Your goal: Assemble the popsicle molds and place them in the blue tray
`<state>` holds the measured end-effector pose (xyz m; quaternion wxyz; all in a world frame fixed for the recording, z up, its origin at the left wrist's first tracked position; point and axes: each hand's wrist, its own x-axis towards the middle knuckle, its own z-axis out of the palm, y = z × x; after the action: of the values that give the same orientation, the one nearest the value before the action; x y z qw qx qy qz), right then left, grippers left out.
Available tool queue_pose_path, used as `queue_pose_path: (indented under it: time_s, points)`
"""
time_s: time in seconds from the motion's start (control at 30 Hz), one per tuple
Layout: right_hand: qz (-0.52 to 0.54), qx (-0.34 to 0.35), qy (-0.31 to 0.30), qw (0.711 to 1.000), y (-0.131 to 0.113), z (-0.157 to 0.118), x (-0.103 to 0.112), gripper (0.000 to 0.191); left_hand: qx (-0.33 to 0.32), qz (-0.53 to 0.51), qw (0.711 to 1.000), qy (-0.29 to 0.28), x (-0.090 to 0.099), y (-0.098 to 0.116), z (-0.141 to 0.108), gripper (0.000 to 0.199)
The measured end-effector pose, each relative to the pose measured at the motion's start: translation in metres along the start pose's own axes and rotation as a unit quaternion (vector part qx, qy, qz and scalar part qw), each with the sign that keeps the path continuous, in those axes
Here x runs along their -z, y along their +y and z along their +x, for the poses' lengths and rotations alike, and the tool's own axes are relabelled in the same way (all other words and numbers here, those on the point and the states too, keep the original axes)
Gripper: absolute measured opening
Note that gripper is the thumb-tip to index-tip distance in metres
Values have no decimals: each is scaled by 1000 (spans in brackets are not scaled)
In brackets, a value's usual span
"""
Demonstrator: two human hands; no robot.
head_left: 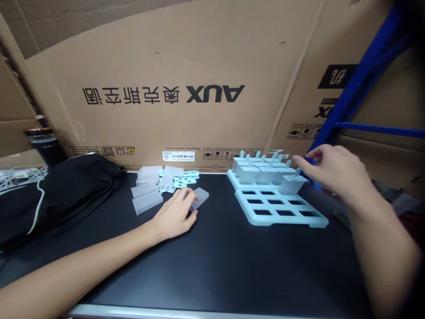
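My left hand [176, 213] has its fingers curled round a clear popsicle mold [201, 197] lying on the black table. Just beyond it lie several more loose clear molds [148, 202] and a heap of light-blue popsicle sticks [186, 178]. My right hand [335, 170] hovers at the right, thumb and forefinger apart, with nothing seen between them. Its thumb is close above the stick of a popsicle mold [291, 184] standing in the light-blue rack [268, 221]. Several other molds with sticks [248, 173] stand upright in the rear rack section; the front slots are bare.
A large cardboard box [166, 124] stands along the table's back edge. At the left are a black bag [83, 177], a dark cup [44, 144] and white cables [20, 175]. A blue metal post [352, 93] rises at the right behind my right hand.
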<state>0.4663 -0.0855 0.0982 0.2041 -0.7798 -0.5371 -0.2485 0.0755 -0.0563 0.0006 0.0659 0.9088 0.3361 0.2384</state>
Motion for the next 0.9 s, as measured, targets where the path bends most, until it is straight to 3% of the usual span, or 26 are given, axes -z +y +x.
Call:
queue_pose_path:
  time_s: [0.07,0.1,0.17,0.27,0.3,0.37,0.47,0.57,0.73,0.9]
  points:
    - [52,10,47,997,-30,-9,8,34,-12,-36,999,27,1,1,1,26]
    - [96,53,47,993,-47,-15,10,28,-26,-55,997,50,1,2,1,27]
    - [198,180,-14,964,-81,-31,10,22,-67,-89,988,103,2,5,1,29]
    - [306,387,-142,858,-125,-60,-2,34,-133,-128,972,148,3,7,-1,28]
    - [319,431,-197,821,-136,-70,-7,41,-149,-135,968,148,3,7,-2,27]
    - [310,455,-281,786,-150,-83,-16,49,-174,-141,966,128,4,7,-3,29]
    - [270,450,-312,792,-155,-88,-22,38,-163,-105,977,93,8,4,-2,39]
    - [239,450,-282,813,-145,-78,-21,27,-82,13,993,81,9,-3,2,39]
    - [199,401,-261,855,-129,-65,-17,23,19,191,981,31,1,-17,6,42]
    - [192,408,-273,850,-131,-68,-17,21,-23,189,982,-16,1,-16,7,31]
